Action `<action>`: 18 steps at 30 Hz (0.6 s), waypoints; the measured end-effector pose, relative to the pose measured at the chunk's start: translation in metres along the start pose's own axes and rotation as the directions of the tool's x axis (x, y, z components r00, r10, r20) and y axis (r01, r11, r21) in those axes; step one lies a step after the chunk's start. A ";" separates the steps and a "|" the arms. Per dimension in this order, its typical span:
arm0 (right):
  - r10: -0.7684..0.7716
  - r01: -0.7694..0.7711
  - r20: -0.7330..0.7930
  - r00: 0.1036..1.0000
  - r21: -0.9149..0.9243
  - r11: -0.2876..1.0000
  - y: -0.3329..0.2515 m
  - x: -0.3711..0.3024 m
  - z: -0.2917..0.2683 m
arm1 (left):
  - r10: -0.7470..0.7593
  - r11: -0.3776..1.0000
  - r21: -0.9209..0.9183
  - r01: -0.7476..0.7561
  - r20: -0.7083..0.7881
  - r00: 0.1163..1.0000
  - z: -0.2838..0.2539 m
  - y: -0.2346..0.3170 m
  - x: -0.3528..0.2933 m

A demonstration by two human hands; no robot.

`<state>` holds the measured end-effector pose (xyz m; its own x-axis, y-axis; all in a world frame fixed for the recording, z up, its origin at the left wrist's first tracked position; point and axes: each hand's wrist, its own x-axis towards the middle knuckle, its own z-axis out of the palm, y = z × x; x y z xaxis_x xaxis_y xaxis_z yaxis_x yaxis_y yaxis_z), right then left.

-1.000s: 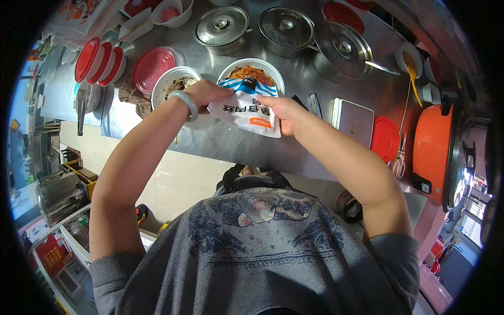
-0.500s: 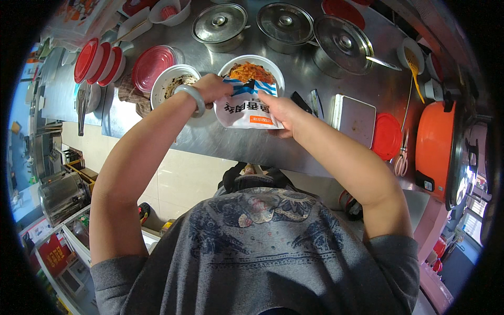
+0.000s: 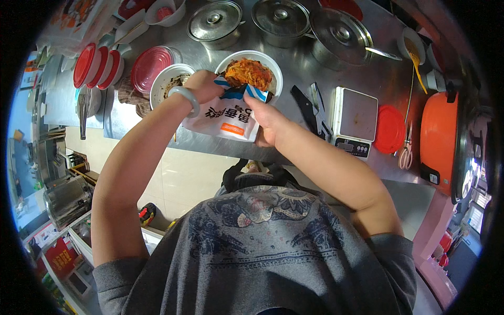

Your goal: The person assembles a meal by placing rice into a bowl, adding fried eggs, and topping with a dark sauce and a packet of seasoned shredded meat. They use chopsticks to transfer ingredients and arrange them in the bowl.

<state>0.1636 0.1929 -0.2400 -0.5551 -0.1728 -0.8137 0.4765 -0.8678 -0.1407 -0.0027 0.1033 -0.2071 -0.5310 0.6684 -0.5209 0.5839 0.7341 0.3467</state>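
A white food pouch point(image 3: 223, 118) with a blue striped edge is held between my two hands, its torn mouth over the near rim of a white bowl point(image 3: 279, 68). Orange shredded food point(image 3: 248, 72) is heaped in that bowl. My left hand point(image 3: 203, 86), a pale bangle on its wrist, pinches the pouch's left corner. The right side of the pouch is gripped by my right hand point(image 3: 266, 122), thumb on top and fingers underneath. Just left of my left hand stands another white bowl point(image 3: 159, 86) with dark residue inside.
Three lidded metal pots point(image 3: 214, 23) line the back of the steel table. Right of my hands lie black-handled scissors or knives point(image 3: 310, 110), a digital scale point(image 3: 355, 115), a red lid point(image 3: 389, 128) and pink-handled scissors point(image 3: 406, 156). Red-lidded tubs point(image 3: 100, 65) stand left; an orange cooker point(image 3: 437, 136) is far right.
The pouch has shifted left and toward me, uncovering more of the orange food in the bowl. My right hand has moved left with it; more of the scale shows.
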 end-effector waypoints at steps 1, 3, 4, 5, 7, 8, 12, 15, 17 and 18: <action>-0.057 0.056 0.024 0.998 0.018 0.998 0.005 0.000 0.002 | 0.013 1.000 0.001 -0.013 -0.009 1.000 -0.002 0.000 -0.003; -0.049 0.048 -0.020 0.999 -0.017 0.999 0.012 0.003 0.005 | -0.015 1.000 0.023 0.015 0.003 1.000 -0.006 -0.001 -0.010; -0.043 0.043 -0.028 0.999 -0.021 0.999 0.016 0.004 0.006 | -0.008 0.999 0.032 0.009 -0.012 1.000 -0.008 -0.001 -0.012; -0.053 0.053 -0.018 0.998 0.049 0.997 0.018 0.007 0.007 | 0.035 0.998 0.063 -0.032 -0.041 0.999 -0.009 -0.001 -0.015; -0.053 0.052 0.010 0.999 0.098 0.994 0.023 0.010 0.008 | 0.043 0.999 0.031 -0.041 -0.042 0.998 -0.009 -0.003 -0.021; -0.056 0.056 0.000 0.998 0.122 0.991 0.025 0.012 0.009 | 0.042 0.999 0.021 -0.041 -0.041 0.998 -0.009 -0.005 -0.023; -0.088 0.078 0.055 0.995 0.160 0.984 0.038 0.014 0.010 | 0.074 0.996 0.051 -0.070 -0.064 0.995 -0.003 -0.014 -0.030; -0.122 0.119 0.008 0.992 0.182 0.976 0.048 0.017 0.013 | 0.078 0.997 0.009 -0.077 -0.109 0.991 0.001 -0.024 -0.037; -0.146 0.140 0.012 0.989 0.232 0.963 0.053 0.018 0.013 | 0.079 0.996 -0.037 -0.086 -0.168 0.983 0.004 -0.032 -0.043; -0.180 0.176 0.006 0.984 0.183 0.967 0.056 0.019 0.012 | 0.072 0.994 -0.070 -0.086 -0.178 0.981 0.007 -0.035 -0.046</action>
<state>0.1714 0.1356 -0.2559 -0.6359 -0.0168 -0.7715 0.2384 -0.9552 -0.1756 0.0055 0.0457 -0.2003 -0.5883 0.7303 -0.3473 0.5829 0.6806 0.4438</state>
